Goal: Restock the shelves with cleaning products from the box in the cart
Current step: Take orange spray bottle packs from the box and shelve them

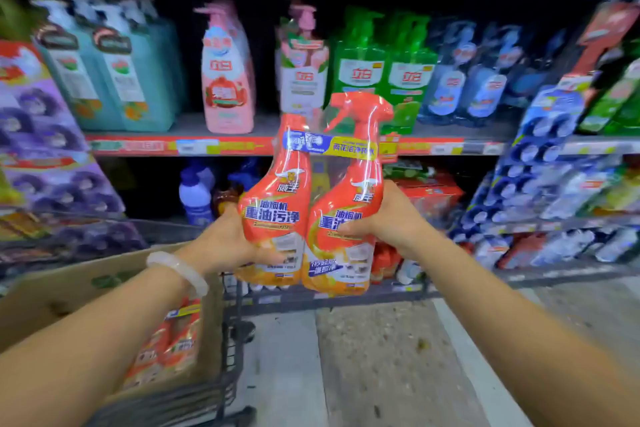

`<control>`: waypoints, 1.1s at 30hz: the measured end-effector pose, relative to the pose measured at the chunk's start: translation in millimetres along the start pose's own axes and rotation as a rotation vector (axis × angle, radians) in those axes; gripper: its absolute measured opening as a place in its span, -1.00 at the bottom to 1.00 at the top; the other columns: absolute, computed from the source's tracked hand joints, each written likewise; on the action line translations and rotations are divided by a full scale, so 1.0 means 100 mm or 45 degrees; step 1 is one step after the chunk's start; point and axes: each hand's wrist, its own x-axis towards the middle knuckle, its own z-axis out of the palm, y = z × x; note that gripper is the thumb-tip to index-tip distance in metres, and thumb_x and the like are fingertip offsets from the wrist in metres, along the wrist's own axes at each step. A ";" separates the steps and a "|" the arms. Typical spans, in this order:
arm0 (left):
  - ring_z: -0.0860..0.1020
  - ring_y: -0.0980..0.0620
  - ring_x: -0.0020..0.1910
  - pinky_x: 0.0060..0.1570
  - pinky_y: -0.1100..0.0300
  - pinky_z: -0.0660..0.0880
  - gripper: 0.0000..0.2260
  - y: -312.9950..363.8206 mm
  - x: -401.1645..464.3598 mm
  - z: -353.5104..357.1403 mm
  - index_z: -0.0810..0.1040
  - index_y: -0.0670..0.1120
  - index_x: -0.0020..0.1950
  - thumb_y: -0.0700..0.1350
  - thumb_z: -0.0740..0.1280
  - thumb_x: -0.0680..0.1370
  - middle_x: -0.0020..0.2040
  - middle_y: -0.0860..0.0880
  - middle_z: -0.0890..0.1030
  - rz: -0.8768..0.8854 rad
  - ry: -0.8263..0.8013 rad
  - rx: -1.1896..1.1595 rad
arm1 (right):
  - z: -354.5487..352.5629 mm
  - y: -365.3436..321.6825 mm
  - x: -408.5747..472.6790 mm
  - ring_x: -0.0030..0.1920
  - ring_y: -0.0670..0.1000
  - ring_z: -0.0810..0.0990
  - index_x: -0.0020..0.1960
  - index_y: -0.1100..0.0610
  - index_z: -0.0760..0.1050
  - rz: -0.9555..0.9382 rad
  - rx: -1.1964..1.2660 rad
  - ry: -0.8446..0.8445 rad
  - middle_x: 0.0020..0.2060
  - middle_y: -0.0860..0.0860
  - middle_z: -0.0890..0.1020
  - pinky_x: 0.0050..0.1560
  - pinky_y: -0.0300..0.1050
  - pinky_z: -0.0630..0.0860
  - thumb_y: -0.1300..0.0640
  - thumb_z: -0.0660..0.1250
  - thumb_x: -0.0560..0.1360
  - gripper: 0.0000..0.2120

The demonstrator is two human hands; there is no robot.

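A person's left hand (221,239) and right hand (384,218) grip the lower sides of a film-wrapped twin pack of orange plastic spray bottles (313,204), held upright before the far shelves (221,146), right of the brown cardboard box (62,291) in the dark wire cart (228,350). The pack looks fairly heavy, its film slick, so a two-sided hold low on the bodies seems safest; shelf labels are blurred, and the pack hides its likely slot.

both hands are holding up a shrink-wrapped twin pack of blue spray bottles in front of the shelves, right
Not quite: the head view shows the shrink-wrapped twin pack of spray bottles is orange-red, not blue. Both the left hand and the right hand do hold it up in front of the shelves.
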 end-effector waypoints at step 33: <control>0.55 0.21 -0.14 -0.09 0.24 0.52 -0.26 5.08 3.65 6.07 0.36 0.01 0.11 0.17 0.62 0.08 -0.11 0.19 0.54 0.936 -0.628 0.146 | -7.24 1.07 -0.71 -0.18 0.03 0.66 -0.03 0.08 0.42 -0.016 -0.008 1.254 -0.16 0.07 0.65 -0.16 -0.04 0.60 0.50 0.53 0.17 -0.46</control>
